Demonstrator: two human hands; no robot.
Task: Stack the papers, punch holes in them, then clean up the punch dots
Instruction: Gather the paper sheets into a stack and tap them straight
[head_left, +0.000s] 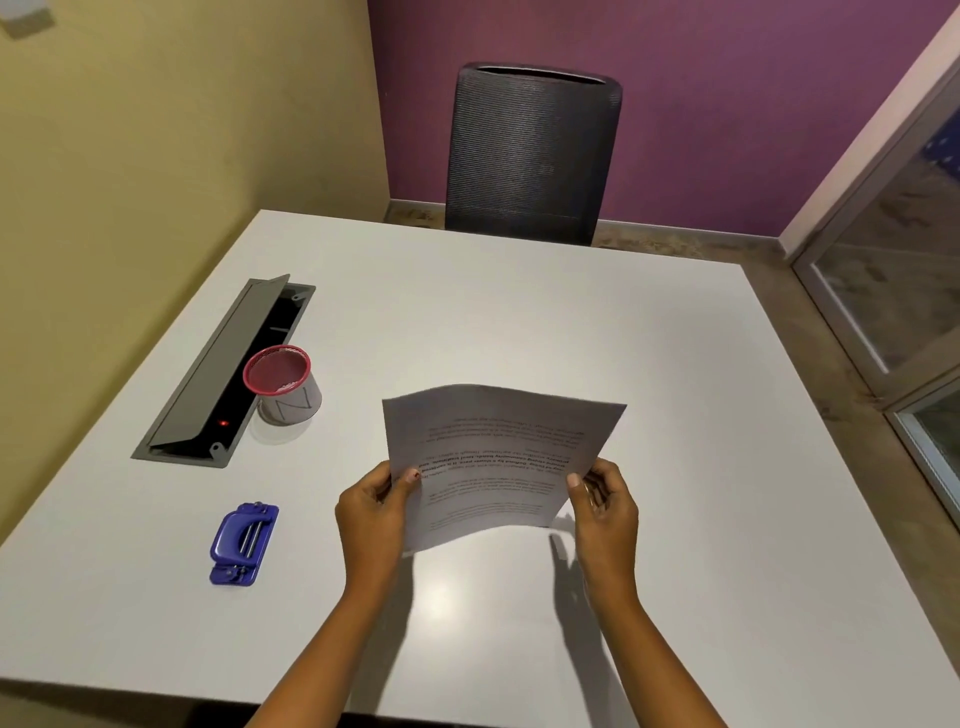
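Observation:
A stack of printed papers (496, 457) is held up above the white table (519, 312), bowed in the middle with the text upside down to me. My left hand (371, 512) grips its left edge with the thumb on top. My right hand (605, 506) grips its right edge the same way. A blue hole punch (243, 543) lies on the table to the left of my left hand, apart from the papers. No punch dots are visible.
A red-rimmed mesh cup (283, 382) stands at the left beside an open grey cable tray (223, 374) set into the table. A dark mesh chair (530, 156) stands at the far edge. A glass partition (893, 291) is on the right.

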